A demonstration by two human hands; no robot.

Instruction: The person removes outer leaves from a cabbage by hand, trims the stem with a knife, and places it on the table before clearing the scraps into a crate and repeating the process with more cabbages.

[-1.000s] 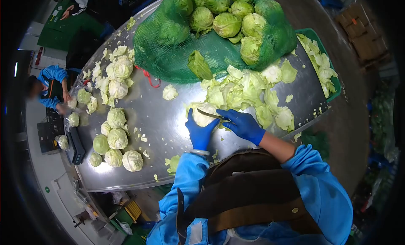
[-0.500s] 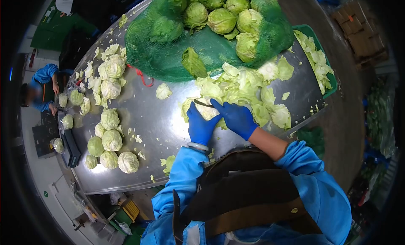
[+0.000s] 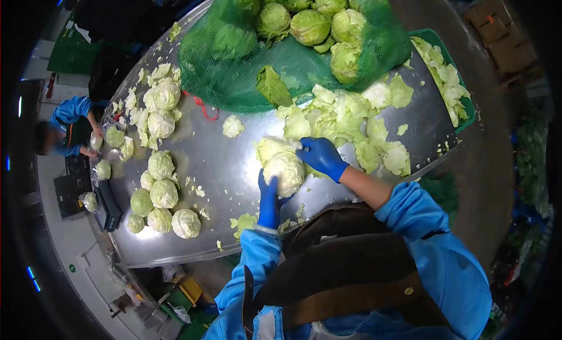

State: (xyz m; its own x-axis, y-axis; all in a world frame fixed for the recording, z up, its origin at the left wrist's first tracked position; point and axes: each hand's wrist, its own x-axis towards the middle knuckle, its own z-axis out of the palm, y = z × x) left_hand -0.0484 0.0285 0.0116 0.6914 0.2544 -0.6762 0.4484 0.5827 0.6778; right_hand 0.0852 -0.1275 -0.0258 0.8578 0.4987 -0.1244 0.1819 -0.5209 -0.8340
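- Blue-gloved left hand (image 3: 270, 202) cups a pale cabbage (image 3: 285, 171) from below, thumb across its side, near the middle of the counter's (image 3: 219, 149) near edge.
- Blue-gloved right hand (image 3: 322, 156) is curled closed beside the cabbage's top, apparently around a knife (image 3: 293, 145), though blur hides its outline.
- The step looks like trimming: loose leaves (image 3: 328, 120) lie heaped just beyond the hands, towards the right edge.
- The next move, I judge, calls for a steady left grip and fingers clear of the blade.
- Along the far edge, a green net bag (image 3: 234, 85) holds greener heads; off the right edge, a green crate (image 3: 466, 114) holds leaves.
- Near the left corner sit bare-looking heads (image 3: 163, 193); at the left edge, another person's blue sleeve (image 3: 73, 108) shows.
- No brand or writing is readable; a small round green sign (image 3: 72, 268) and a carton's (image 3: 497, 35) orange mark are too tiny.
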